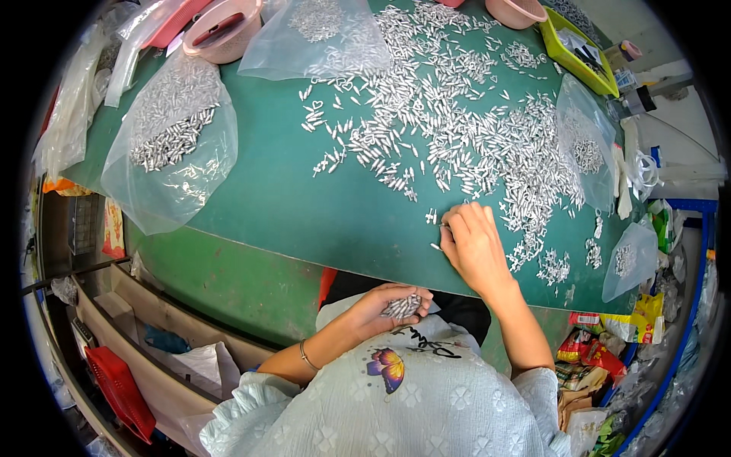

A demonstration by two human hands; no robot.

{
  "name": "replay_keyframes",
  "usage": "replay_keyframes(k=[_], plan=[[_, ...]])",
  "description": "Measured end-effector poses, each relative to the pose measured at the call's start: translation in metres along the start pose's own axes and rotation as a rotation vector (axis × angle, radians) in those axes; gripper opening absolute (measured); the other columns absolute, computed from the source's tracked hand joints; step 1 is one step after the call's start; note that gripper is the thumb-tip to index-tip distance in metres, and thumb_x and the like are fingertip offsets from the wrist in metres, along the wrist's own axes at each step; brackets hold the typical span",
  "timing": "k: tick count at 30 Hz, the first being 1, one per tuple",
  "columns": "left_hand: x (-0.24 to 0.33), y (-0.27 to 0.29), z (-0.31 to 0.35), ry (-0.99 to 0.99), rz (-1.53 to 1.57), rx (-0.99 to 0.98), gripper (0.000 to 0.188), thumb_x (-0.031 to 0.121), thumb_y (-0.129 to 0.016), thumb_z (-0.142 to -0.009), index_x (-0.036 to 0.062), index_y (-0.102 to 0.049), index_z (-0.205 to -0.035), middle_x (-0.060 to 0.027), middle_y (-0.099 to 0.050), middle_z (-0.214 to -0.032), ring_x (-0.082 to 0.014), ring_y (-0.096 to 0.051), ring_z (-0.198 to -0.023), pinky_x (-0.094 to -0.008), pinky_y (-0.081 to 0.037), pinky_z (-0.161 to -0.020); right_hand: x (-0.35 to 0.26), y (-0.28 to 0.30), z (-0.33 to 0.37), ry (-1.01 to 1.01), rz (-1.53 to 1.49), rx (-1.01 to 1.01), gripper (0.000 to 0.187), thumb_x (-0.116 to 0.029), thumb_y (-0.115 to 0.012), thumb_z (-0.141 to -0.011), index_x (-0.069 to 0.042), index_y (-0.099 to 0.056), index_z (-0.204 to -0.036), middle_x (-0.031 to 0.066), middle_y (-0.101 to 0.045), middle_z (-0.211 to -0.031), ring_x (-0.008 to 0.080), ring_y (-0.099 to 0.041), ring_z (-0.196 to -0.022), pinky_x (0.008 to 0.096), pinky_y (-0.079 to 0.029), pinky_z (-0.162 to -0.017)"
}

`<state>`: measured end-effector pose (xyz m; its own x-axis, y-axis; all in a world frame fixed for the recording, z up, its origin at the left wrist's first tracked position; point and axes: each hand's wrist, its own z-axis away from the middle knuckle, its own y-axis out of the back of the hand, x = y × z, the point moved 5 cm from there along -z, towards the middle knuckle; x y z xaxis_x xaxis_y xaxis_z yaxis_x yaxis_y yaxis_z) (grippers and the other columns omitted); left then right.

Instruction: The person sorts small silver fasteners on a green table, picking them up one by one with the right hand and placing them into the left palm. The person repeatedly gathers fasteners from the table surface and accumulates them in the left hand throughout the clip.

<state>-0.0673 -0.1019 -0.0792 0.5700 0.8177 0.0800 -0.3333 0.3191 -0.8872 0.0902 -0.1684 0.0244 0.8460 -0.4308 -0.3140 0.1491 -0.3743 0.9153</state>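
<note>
Cupped just off the table's front edge, my left hand (pixel 375 310) holds a small heap of silver metal pieces (pixel 401 306), bullet-like in shape. Over the green tabletop (pixel 282 190), my right hand (pixel 474 242) has its fingers bent and pinched together at the surface. What sits between those fingertips is too small to make out. A few loose pieces (pixel 432 216) lie just left of them. Beyond and to the right spreads a large pile of the same silver pieces (pixel 457 129), some of them hook- or heart-shaped.
Clear plastic bags with silver pieces lie at the left (pixel 179 145), far middle (pixel 316 30) and right (pixel 586 145). A pink basket (pixel 222 34) and a yellow-green tray (pixel 571 46) stand at the back. Left of my body is a drawer-like bin (pixel 175 335); coloured packets (pixel 590 346) crowd the right.
</note>
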Motion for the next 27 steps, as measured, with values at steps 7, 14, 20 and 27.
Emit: replay_keyframes(k=[7,14,20,27], plan=[[0.000,-0.002,0.003,0.021,0.002,0.020,0.032,0.022,-0.051,-0.100,-0.0035,-0.065,-0.112,-0.0129,-0.067,-0.099,-0.0192,-0.066,-0.090,-0.0306,-0.056,-0.076,-0.015,0.013,0.012,-0.185,-0.587,-0.097,0.024,0.002,-0.073,-0.073,-0.002,-0.061,-0.093,0.0098,-0.061,-0.092,0.0275,-0.057,-0.082,0.0336,-0.044,-0.076],[-0.007,0.008,0.001,0.035,0.050,-0.010,0.035,0.025,-0.052,-0.099,-0.0047,-0.064,-0.112,-0.0138,-0.068,-0.097,-0.0186,-0.065,-0.086,-0.0283,-0.054,-0.075,-0.021,0.017,0.019,-0.088,-0.386,-0.041,0.021,-0.008,-0.071,-0.080,-0.002,-0.062,-0.098,0.0096,-0.058,-0.100,0.0290,-0.053,-0.093,0.0380,-0.041,-0.080],[-0.004,0.000,0.003,0.056,0.023,0.083,0.032,0.026,-0.053,-0.098,-0.0030,-0.065,-0.107,-0.0096,-0.067,-0.096,-0.0165,-0.063,-0.083,-0.0266,-0.052,-0.073,-0.030,0.000,0.021,-0.017,-0.231,-0.181,0.017,-0.008,-0.071,-0.078,-0.002,-0.060,-0.091,0.0093,-0.053,-0.090,0.0287,-0.049,-0.086,0.0382,-0.039,-0.075],[-0.003,0.000,0.003,0.029,0.096,0.004,0.030,0.024,-0.054,-0.098,-0.0019,-0.065,-0.106,-0.0079,-0.065,-0.094,-0.0164,-0.062,-0.084,-0.0269,-0.051,-0.073,-0.014,0.008,0.000,-0.125,-0.231,0.121,0.023,-0.008,-0.073,-0.078,-0.003,-0.062,-0.097,0.0091,-0.057,-0.098,0.0289,-0.052,-0.090,0.0393,-0.041,-0.076]])
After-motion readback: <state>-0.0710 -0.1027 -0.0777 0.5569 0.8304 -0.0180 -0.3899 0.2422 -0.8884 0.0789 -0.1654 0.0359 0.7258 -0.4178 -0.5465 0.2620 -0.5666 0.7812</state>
